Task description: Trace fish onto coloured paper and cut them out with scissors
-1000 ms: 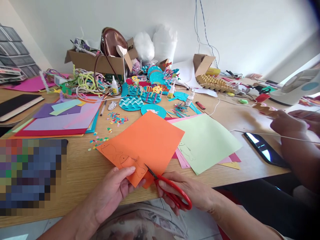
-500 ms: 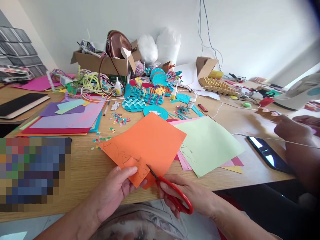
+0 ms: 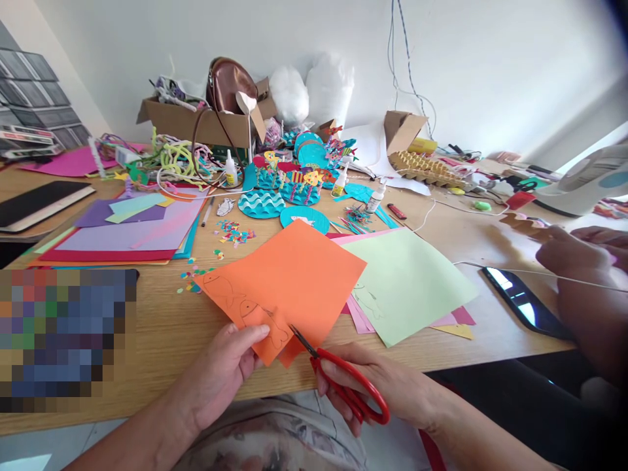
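An orange sheet (image 3: 304, 275) with pencilled fish outlines along its left side is held up over the front of the table. My left hand (image 3: 228, 366) pinches its lower corner, thumb on top. Red-handled scissors (image 3: 375, 386) are in my right hand (image 3: 377, 379), fingers around and through the handles. Their dark tips touch or nearly touch the orange sheet beside a cut edge, right of a fish tail. A light green sheet (image 3: 412, 281) with a fish outline lies to the right on pink and yellow papers.
Stacked coloured papers (image 3: 132, 229) and a black notebook (image 3: 44, 203) lie left. Glue bottles (image 3: 377, 196) and blue paper decorations (image 3: 262, 204) stand behind. At right are a phone (image 3: 523, 304) and another person's hand (image 3: 572, 255) holding corrugated card. A cardboard box (image 3: 196, 121) sits at the back.
The scissors and my right hand have shifted slightly right and down, the blades drawing back a little from the cut. My left hand still pinches the orange sheet.
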